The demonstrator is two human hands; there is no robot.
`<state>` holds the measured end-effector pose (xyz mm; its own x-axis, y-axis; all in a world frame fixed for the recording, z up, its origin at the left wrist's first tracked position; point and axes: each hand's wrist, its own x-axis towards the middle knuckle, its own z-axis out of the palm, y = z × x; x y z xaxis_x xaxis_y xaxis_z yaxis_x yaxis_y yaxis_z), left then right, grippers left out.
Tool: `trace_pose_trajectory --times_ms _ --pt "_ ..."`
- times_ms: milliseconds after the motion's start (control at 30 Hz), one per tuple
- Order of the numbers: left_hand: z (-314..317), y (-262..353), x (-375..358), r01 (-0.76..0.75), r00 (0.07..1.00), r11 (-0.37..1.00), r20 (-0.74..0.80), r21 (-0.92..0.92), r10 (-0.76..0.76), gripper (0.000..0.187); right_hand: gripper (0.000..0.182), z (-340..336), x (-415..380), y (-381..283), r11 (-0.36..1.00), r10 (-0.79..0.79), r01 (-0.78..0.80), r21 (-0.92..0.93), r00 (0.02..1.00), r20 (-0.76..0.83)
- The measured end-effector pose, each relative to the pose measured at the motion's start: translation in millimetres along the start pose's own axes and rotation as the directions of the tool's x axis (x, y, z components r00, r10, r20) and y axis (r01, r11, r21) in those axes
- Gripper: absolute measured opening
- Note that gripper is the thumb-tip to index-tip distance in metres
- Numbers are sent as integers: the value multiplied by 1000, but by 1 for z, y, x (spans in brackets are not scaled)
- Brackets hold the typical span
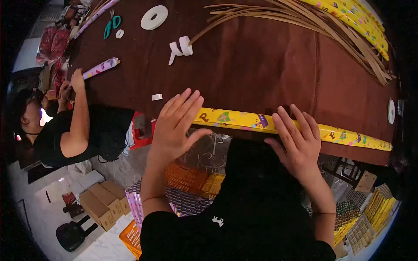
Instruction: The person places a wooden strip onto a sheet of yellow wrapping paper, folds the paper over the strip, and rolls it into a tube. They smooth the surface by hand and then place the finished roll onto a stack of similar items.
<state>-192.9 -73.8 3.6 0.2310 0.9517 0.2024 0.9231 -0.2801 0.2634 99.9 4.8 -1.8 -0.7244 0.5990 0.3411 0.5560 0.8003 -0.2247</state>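
A long stick wrapped in yellow patterned paper lies along the near edge of the brown table. My left hand rests flat on the stick's left end, fingers spread and holding nothing. My right hand lies palm down over the stick further right, fingers apart, pressing on it.
Bare bamboo strips and yellow wrapped sticks fan across the far right. A white tape roll, tape pieces and green scissors lie at the far left. Another person at the left handles a purple wrapped stick. Boxes and crates sit on the floor below.
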Motion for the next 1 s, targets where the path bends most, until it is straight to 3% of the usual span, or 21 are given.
trace_pose_trajectory --times_ms 100,300,333,433,567,767,867,967,1000 --pt "3 -13 -16 110 989 935 -59 -338 -138 67 54 4 10 -13 1000 -8 8 8 999 -42" --pt "15 2 -14 236 965 820 29 -522 -259 59 35 26 47 -48 985 -136 149 85 980 -142" --pt "19 0 -15 179 976 817 -8 -548 -219 59 33 28 50 -53 982 -162 172 80 980 -118" --pt "27 -1 -16 59 987 881 -105 -470 -122 63 29 28 54 -58 975 -200 209 80 974 -106" --pt "32 3 -13 45 977 845 -152 -533 -148 66 30 31 53 -62 964 -253 261 53 960 -118" --pt "33 -1 -8 -29 983 886 -174 -464 -59 70 29 43 50 -70 967 -244 252 23 953 -178" --pt "34 0 -11 31 983 875 -146 -484 -115 64 28 46 48 -76 975 -215 223 10 948 -236" --pt "37 -2 -8 -73 980 949 -198 -306 12 49 28 52 45 -76 976 -209 220 12 940 -269" --pt "40 -4 -9 -96 979 941 -201 -325 30 49 27 52 45 -75 974 -212 225 18 939 -270"
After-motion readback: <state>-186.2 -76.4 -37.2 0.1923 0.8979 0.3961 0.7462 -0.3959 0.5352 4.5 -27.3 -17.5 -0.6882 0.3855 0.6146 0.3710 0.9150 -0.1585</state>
